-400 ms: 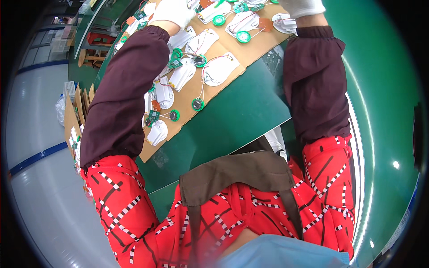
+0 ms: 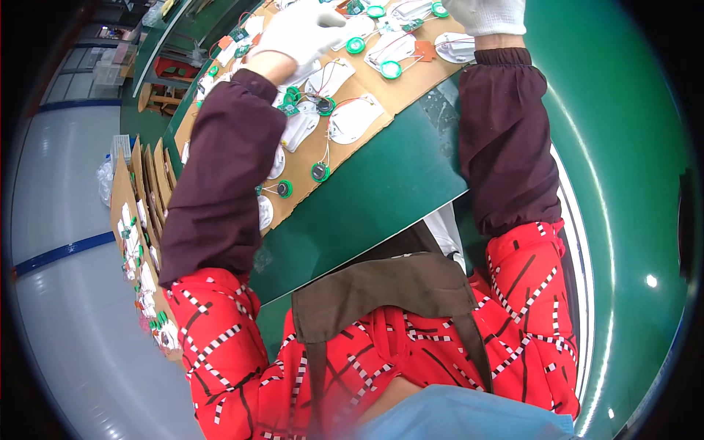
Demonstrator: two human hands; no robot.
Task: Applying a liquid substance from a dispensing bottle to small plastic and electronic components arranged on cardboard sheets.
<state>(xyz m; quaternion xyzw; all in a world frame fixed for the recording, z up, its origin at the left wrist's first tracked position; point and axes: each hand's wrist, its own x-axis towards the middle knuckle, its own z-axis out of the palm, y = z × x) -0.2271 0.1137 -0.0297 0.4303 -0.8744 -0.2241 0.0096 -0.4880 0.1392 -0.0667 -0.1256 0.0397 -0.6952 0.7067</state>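
My left hand [image 2: 301, 33], in a white glove, is above the far left part of a brown cardboard sheet [image 2: 375, 123]. Its thumb and forefinger stand apart, with nothing seen between them. My right hand [image 2: 490, 16], gloved too, is at the top edge beyond the sheet's right part; its fingers are mostly cut off. Beneath and between the hands lie several white plastic housings [image 2: 356, 119] wired to round green-rimmed speakers [image 2: 320, 171]. Small green circuit boards [image 2: 290, 107] lie among them. A white housing [image 2: 455, 47] is nearest my right hand.
The cardboard lies on a green tabletop [image 2: 367, 198] with a pale front edge. To my left, more cardboard sheets [image 2: 150, 183] stand in a row, carrying similar parts. A wooden stool [image 2: 158, 99] stands farther off. Green surface [image 2: 631, 183] extends at right.
My left hand has moved slightly right and nearer, and its thumb and forefinger now show apart. My right hand has shifted a little left and nearer. More of the standing cardboard shows at left.
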